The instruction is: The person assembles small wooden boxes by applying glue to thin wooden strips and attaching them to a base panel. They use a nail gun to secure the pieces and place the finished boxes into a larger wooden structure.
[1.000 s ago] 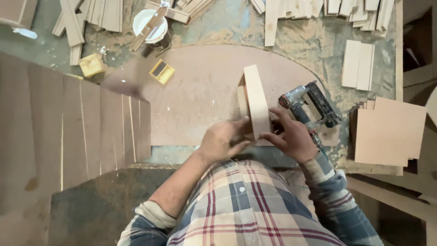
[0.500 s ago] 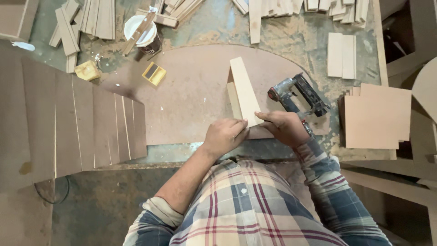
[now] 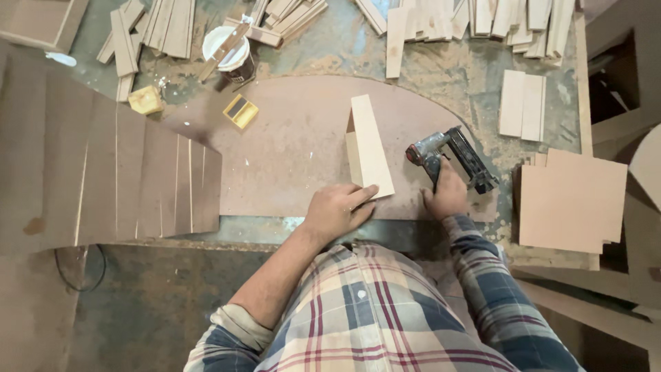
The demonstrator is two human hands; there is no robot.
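- Steadying the near end of a pale board piece (image 3: 370,147) at centre frame, the left hand (image 3: 337,210) lies open and flat, fingers pressing its lower corner; the piece stands on edge on a large rounded brown panel (image 3: 289,151).
- Just right of it, the right hand (image 3: 446,196) is closed around the grip of a dark pneumatic nailer (image 3: 451,158), which rests on the panel, near the upright piece but apart from it.
- To do this well, I judge the flat hand should keep the piece square and unmoving, fingers clear of the nailing line, while the nailer's nose is brought flush to the joint before firing.
- At the right edge lies a stack of square brown boards (image 3: 571,200); at left, fanned brown strips (image 3: 138,179) overlap the panel.
- Farther up sit a small yellow box (image 3: 240,111), a yellow block (image 3: 146,100) and a white glue tub (image 3: 228,49) with a stick across it.
- Along the top edge, loose light wood slats (image 3: 482,17) are scattered over the dusty bench.
- Against the earlier frame: both hands were together on the piece's near end and the nailer lay untouched; now the right hand has left the piece and taken the nailer's grip, while the left remains.
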